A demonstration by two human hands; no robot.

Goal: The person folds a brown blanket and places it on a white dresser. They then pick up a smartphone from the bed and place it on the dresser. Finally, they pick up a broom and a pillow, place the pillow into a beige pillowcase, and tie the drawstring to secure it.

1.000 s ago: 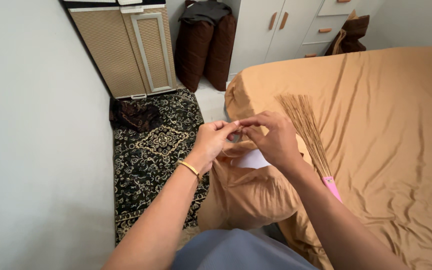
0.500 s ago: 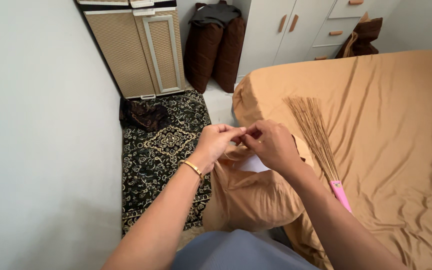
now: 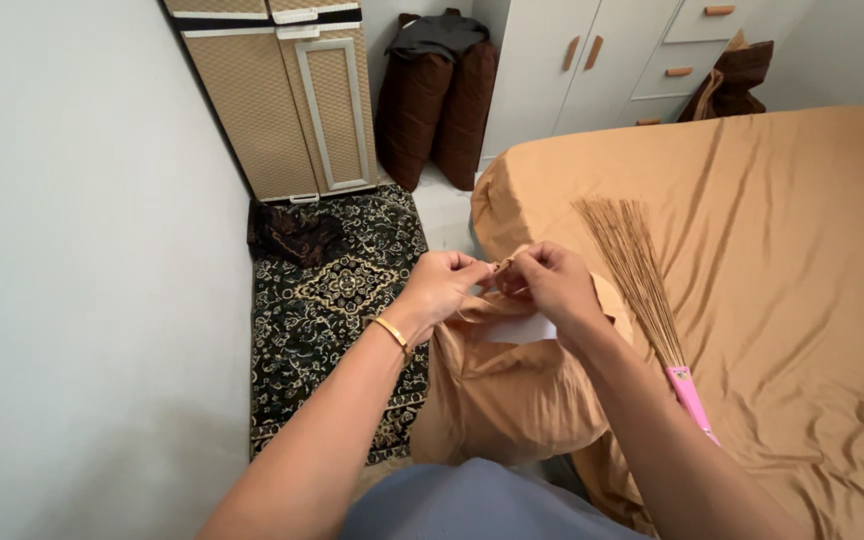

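Note:
My left hand [image 3: 444, 283] and my right hand [image 3: 550, 285] meet in front of me, both pinching the thin ties at the open end of a tan pillowcase [image 3: 502, 385]. The filled case hangs down below my hands against the corner of the bed [image 3: 802, 250]. A white patch of the pillow shows at its mouth, under my right hand. A gold bangle sits on my left wrist. A stick broom with a pink handle [image 3: 652, 300] lies on the tan sheet just right of my right forearm.
A dark patterned rug [image 3: 322, 300] covers the floor between the wall on the left and the bed. A beige cabinet [image 3: 292, 100], two brown cushions [image 3: 442, 100] and white drawers [image 3: 632, 60] stand at the far end. A dark cloth lies on the rug.
My hands stay together at the pillowcase's mouth, fingers working the ties. The view has shifted slightly; nothing else moved.

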